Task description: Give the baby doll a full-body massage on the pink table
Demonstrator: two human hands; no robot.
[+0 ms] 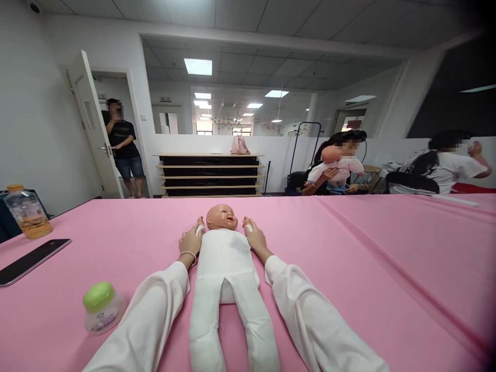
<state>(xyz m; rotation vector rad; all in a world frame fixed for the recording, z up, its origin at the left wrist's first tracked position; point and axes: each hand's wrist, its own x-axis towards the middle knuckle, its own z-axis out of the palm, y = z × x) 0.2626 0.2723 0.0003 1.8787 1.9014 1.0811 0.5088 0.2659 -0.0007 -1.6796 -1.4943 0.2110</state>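
Note:
A baby doll (227,261) with a white cloth body lies on its back on the pink-covered table (333,289), head away from me and legs toward me. My left hand (190,241) is closed around the doll's arm on the left, close to its small hand. On the other side, my right hand (256,238) grips the doll's other arm the same way. Both doll hands stick out past my fingers, beside its head. Left of my left sleeve stands a cream jar (104,308) with a green lid.
A phone (34,261) and a bottle of amber liquid (29,214) are at the table's left. One person (124,144) stands in the doorway. Another seated person (333,160) holds a second doll (337,170); a third person (442,160) sits farther right. Shelves (211,175) stand behind.

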